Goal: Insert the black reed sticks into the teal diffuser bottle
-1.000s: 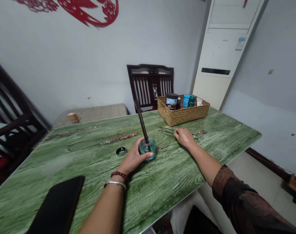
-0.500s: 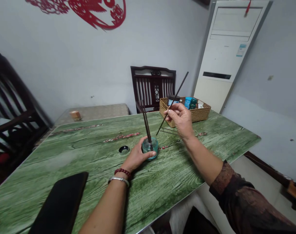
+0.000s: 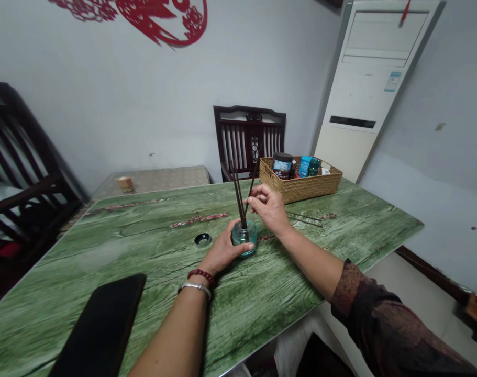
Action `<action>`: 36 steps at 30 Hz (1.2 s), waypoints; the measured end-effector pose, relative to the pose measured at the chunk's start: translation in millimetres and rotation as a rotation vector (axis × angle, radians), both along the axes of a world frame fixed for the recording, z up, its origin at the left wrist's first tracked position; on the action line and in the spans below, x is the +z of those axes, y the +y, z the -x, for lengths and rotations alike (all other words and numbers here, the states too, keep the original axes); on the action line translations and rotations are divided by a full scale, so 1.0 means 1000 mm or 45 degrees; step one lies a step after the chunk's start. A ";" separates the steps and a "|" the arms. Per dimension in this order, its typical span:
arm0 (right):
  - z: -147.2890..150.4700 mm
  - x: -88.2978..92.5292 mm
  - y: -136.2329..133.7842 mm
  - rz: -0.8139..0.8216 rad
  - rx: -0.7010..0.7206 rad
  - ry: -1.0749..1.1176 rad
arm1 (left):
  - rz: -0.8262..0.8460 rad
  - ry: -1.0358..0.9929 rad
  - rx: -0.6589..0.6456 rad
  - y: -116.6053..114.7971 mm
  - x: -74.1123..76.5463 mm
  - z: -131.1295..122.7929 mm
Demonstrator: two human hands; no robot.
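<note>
Presently, item by item:

- Left hand (image 3: 224,251): curled and closed around the side of the glass diffuser bottle (image 3: 245,240). The grip appears meant to keep the light bottle steady.
- Right hand (image 3: 267,207): mostly closed, with thumb and fingertips pinching a dark reed stick (image 3: 253,191) close to its lower end. A pinch this near the end seems to give control over so thin a stick. That end meets the bottle's neck; whether it is inside cannot be told.
- Glass diffuser bottle: squat, teal-tinted and upright on the green wood-grain counter (image 3: 144,272), directly between the hands. Two dark reed sticks (image 3: 238,196) stand in its neck, leaning away from the person.
- Round black cap (image 3: 202,239): lying just left of the bottle, apparently set aside within easy reach.
- Loose reed sticks (image 3: 304,219): lying flat on the counter beyond the right hand, seemingly kept handy.
- Wicker basket (image 3: 301,187): at the far edge of the counter, away from the hands, holding a dark-lidded jar (image 3: 283,166), a blue bottle (image 3: 306,166) and a green bottle (image 3: 313,167).
- Black phone or tablet (image 3: 102,327): lying flat near the counter's near edge, left of the left forearm (image 3: 171,335).
</note>
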State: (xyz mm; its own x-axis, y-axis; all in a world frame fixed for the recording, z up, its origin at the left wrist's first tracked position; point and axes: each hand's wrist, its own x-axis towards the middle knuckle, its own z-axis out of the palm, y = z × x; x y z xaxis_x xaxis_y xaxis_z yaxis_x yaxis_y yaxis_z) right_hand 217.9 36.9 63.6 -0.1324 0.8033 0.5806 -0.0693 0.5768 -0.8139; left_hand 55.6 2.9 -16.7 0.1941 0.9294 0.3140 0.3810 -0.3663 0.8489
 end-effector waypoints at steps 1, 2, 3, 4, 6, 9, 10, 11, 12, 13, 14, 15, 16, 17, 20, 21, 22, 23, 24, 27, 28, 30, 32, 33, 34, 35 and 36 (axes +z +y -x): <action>0.001 -0.003 0.001 0.007 -0.010 -0.031 | 0.000 0.004 0.001 0.000 0.000 0.000; 0.001 -0.005 0.001 0.010 -0.025 -0.070 | 0.001 0.008 0.001 0.000 0.000 0.000; 0.001 -0.008 0.001 0.008 -0.045 -0.110 | 0.002 0.011 0.001 0.000 0.000 0.000; 0.000 -0.009 0.002 -0.001 -0.068 -0.146 | -0.002 0.012 -0.001 0.000 0.000 0.000; -0.003 -0.011 0.001 -0.035 -0.106 -0.196 | -0.013 0.013 0.002 0.000 0.000 0.000; -0.014 -0.010 0.003 -0.089 -0.151 -0.243 | -0.011 0.020 0.006 0.000 -0.002 0.000; -0.020 -0.009 0.004 -0.097 -0.173 -0.259 | -0.001 0.021 0.006 0.000 -0.002 0.000; -0.027 -0.009 0.006 -0.099 -0.202 -0.274 | 0.010 0.019 0.006 0.000 -0.002 0.000; -0.034 -0.010 0.009 -0.095 -0.240 -0.293 | 0.019 0.015 0.007 0.000 -0.002 0.000; -0.042 -0.011 0.013 -0.087 -0.289 -0.317 | 0.027 0.011 0.009 0.000 -0.002 0.000; -0.051 -0.013 0.017 -0.081 -0.348 -0.349 | 0.034 0.008 0.011 0.000 -0.002 0.000; -0.061 -0.016 0.021 -0.076 -0.416 -0.391 | 0.040 0.009 0.012 0.000 -0.001 0.000; -0.071 -0.020 0.025 -0.073 -0.493 -0.445 | 0.044 0.012 0.014 -0.001 -0.001 0.000; -0.080 -0.025 0.028 -0.067 -0.574 -0.511 | 0.044 0.016 0.017 -0.001 -0.001 0.000; -0.106 -0.046 0.036 -0.024 -0.784 -0.785 | 0.041 0.026 0.024 0.000 -0.002 0.001; -0.113 -0.053 0.038 0.003 -0.823 -0.902 | 0.044 0.028 0.028 0.000 -0.002 0.001; -0.118 -0.060 0.039 0.036 -0.840 -1.028 | 0.048 0.030 0.034 0.000 -0.002 0.001; -0.121 -0.066 0.040 0.069 -0.843 -1.154 | 0.052 0.033 0.041 0.000 -0.002 0.001; -0.123 -0.071 0.041 0.094 -0.837 -1.273 | 0.053 0.034 0.047 0.000 -0.002 0.001; -0.122 -0.079 0.042 0.097 -0.818 -1.537 | 0.050 0.038 0.061 0.000 -0.001 0.001; -0.121 -0.079 0.043 0.083 -0.815 -1.598 | 0.052 0.043 0.065 0.000 -0.001 0.001; -0.118 -0.079 0.043 0.071 -0.798 -1.706 | 0.052 0.055 0.068 0.000 -0.001 0.002; -0.116 -0.077 0.042 0.080 -0.772 -1.779 | 0.049 0.064 0.066 0.001 -0.002 0.002; -0.115 -0.077 0.041 0.082 -0.762 -1.794 | 0.048 0.064 0.063 0.001 -0.002 0.002; -0.115 -0.076 0.040 0.078 -0.754 -1.795 | 0.048 0.060 0.062 0.001 -0.002 0.003; -0.115 -0.076 0.039 0.071 -0.750 -1.786 | 0.051 0.054 0.064 0.001 -0.002 0.003; -0.115 -0.075 0.039 0.063 -0.750 -1.773 | 0.056 0.049 0.067 0.001 -0.002 0.003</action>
